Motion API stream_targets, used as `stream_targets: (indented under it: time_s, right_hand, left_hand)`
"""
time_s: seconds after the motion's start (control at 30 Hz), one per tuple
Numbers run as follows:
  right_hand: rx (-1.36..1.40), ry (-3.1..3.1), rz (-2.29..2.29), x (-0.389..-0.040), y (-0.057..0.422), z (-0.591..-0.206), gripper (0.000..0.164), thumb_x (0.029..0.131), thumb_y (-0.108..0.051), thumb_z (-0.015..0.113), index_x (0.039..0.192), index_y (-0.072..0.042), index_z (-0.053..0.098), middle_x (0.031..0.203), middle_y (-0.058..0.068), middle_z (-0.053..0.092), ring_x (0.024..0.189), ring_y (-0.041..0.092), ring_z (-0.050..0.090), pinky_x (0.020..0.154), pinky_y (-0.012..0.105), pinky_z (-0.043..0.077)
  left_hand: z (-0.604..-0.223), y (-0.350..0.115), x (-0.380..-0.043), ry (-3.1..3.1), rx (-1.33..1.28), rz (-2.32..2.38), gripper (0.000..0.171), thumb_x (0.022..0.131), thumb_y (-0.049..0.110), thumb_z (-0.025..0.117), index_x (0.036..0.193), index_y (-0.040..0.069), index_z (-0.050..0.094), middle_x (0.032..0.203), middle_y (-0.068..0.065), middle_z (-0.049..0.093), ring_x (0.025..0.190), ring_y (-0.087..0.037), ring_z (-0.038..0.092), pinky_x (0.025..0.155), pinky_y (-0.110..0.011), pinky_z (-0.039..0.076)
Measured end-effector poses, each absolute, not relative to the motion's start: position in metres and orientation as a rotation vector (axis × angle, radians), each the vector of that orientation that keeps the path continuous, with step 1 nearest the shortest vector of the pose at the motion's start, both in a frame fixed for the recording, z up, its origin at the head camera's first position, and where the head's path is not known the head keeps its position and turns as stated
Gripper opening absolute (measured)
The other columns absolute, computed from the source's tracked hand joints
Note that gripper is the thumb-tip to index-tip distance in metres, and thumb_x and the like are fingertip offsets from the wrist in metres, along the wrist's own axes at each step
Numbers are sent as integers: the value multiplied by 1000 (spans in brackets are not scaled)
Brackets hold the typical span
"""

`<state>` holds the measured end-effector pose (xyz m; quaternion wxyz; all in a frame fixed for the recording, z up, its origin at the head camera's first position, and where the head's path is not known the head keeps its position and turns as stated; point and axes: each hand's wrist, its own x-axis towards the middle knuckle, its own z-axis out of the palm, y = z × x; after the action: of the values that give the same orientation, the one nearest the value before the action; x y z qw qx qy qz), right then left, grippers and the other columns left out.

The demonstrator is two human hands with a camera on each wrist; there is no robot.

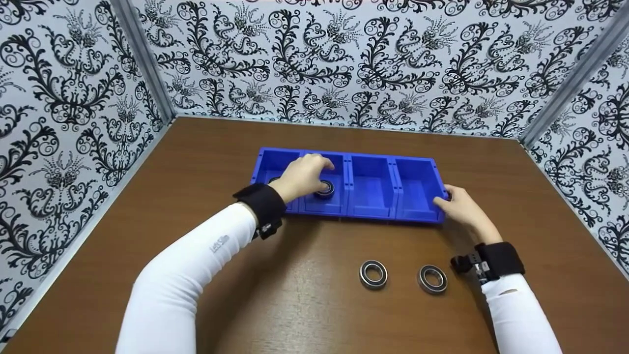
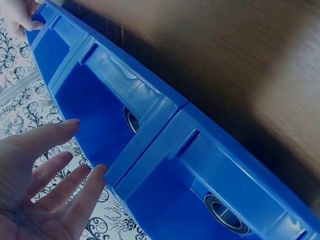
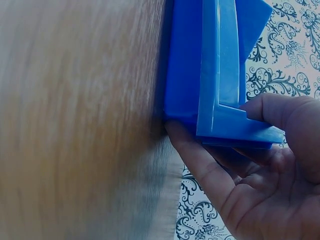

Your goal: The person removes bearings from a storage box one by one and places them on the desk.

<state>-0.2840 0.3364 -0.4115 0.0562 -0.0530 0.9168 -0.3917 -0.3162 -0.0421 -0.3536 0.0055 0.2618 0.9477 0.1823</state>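
A long blue bin (image 1: pixel 371 212) with several compartments lies across the table. My left hand (image 1: pixel 302 176) hovers over its second compartment from the left, fingers loosely bent and apart, with nothing between them. Below the thumb, a ball bearing (image 1: pixel 330 191) sits in that compartment. The leftmost compartment has another bearing (image 2: pixel 226 214), mostly hidden behind my hand in the head view. At the bin's right end, my right hand (image 1: pixel 461 206) grips the end wall, thumb on the inner side of the rim and fingers outside and beneath it.
Two more bearings lie on the brown table in front of the bin, a left one (image 1: pixel 363 276) and a right one (image 1: pixel 423 281) near my right wrist. Patterned panels (image 1: pixel 314 64) stand around the table's back and sides.
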Motion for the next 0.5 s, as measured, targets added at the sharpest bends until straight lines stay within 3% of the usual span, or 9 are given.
stream_targets:
  time_s: [0.5]
  right_hand:
    - [-179,2828,-1183,-284,335,-413,43,97,-4,49,133,19,52,114,33,66,80,8,62,68,14,52]
  left_hand:
    - [-357,-34,-327,2946,769,472,49,85,15,79,132,6,67,137,-14,68,131,-32,62,111,-49,51]
